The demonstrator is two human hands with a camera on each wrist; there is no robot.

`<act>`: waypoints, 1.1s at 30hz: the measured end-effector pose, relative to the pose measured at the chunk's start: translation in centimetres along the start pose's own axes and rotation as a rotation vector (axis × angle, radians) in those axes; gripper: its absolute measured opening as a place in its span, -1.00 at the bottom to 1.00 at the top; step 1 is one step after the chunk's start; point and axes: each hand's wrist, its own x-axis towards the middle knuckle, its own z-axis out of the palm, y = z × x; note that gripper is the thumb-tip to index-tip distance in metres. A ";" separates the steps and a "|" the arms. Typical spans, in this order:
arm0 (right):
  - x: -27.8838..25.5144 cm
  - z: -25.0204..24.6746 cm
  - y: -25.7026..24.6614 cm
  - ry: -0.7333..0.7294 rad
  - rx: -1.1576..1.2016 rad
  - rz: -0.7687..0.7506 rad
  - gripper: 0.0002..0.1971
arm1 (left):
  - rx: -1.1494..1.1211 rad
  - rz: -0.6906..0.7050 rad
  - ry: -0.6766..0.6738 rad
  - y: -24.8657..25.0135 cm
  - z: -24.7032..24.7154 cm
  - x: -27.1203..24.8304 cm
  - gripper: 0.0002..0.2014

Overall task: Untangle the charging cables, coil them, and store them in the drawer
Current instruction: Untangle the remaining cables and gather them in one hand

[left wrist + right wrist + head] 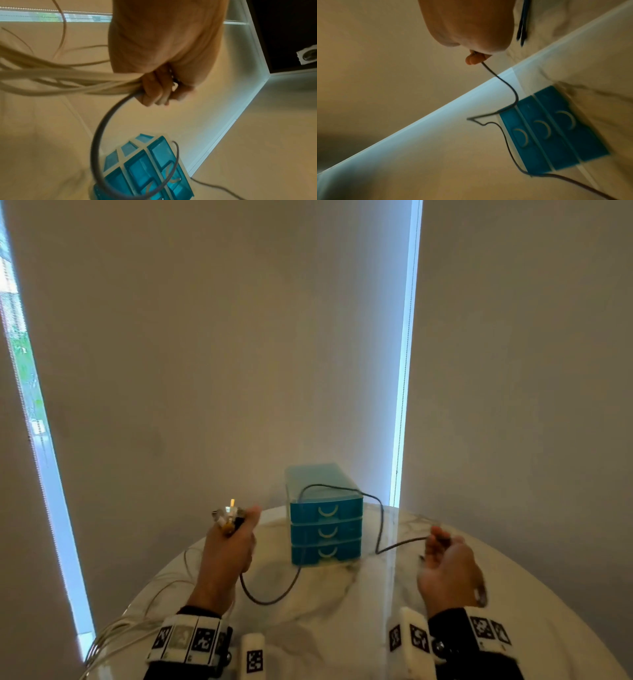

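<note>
**Separating the dark cable from the pale bundle**

Pulling one cable free is the step in hand, by my read. My left hand (227, 549) is raised over the table (342, 628), its grip clamped round a cluster of plug ends (228, 517) and the gathered white cables (137, 611), which trail off the table's near left edge. The left wrist view shows the fingers (154, 88) curled tight on that bundle, with the dark cable (378, 522) leaving the same fist.

The dark cable sags to the table, runs up beside the blue drawer unit (325, 529), loops over its top and comes down to my right hand (448, 566), whose grip pinches the cable near its far end. All three drawers look closed.

Nothing is coiled yet. Next move, as I judge it: lift the loop clear of the drawer unit so it does not snag or drag the unit, draw the dark cable out of the left fist, then wind it. A drawer must be opened before storing.
</note>
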 end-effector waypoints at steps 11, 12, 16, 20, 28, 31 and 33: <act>-9.3 14.6 7.3 -0.995 -0.988 -0.532 -0.73 | -0.242 0.267 0.201 1.3 -0.4 0.1 -0.44; -9.9 13.8 7.3 -0.981 -0.922 -0.567 -0.75 | -0.237 0.280 0.214 1.5 -0.3 0.0 -0.44; -9.6 7.2 8.9 -0.836 -0.611 -0.146 -0.80 | -0.076 0.225 0.203 1.6 -0.3 -0.1 -0.50; -8.7 1.8 11.0 -0.773 -0.698 0.021 -0.77 | 0.280 0.127 -0.068 0.3 0.0 -0.2 -0.54; -9.4 0.4 9.4 -0.880 -0.479 -0.071 -0.62 | 0.973 -0.066 -0.488 -2.5 2.3 0.2 -0.87; -9.0 0.2 10.0 -0.909 -0.484 -0.115 -0.49 | 1.188 -0.081 -0.534 -2.8 3.6 0.4 -0.84; -9.2 0.3 10.4 -0.944 -0.541 -0.118 -0.52 | 1.285 -0.072 -0.581 -3.0 4.4 0.4 -0.80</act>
